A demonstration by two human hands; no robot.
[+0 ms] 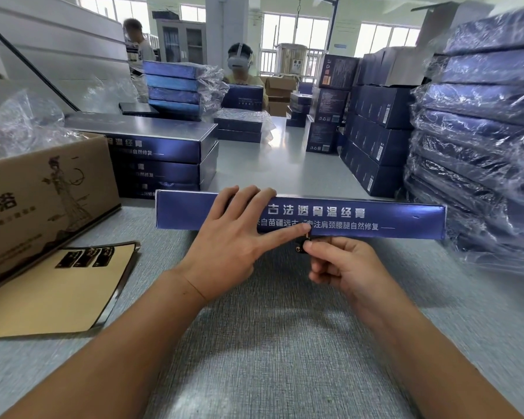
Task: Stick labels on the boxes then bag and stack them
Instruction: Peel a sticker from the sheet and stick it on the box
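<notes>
A long blue box (375, 220) with white lettering lies across the table in front of me, its near side facing me. My left hand (233, 231) rests on it, fingers spread over the top edge and thumb pressing the front face. My right hand (339, 264) pinches a small black label (301, 247) at the box's lower front edge, just under my left thumb. A tan backing sheet (58, 288) with three black labels (87, 257) lies at the left.
A brown cardboard carton (37, 201) stands at the left with clear bags above it. Unbagged blue boxes (164, 152) are stacked behind it. Bagged boxes (478, 164) are piled high at the right. Across the table sits a person wearing a headset (239, 62).
</notes>
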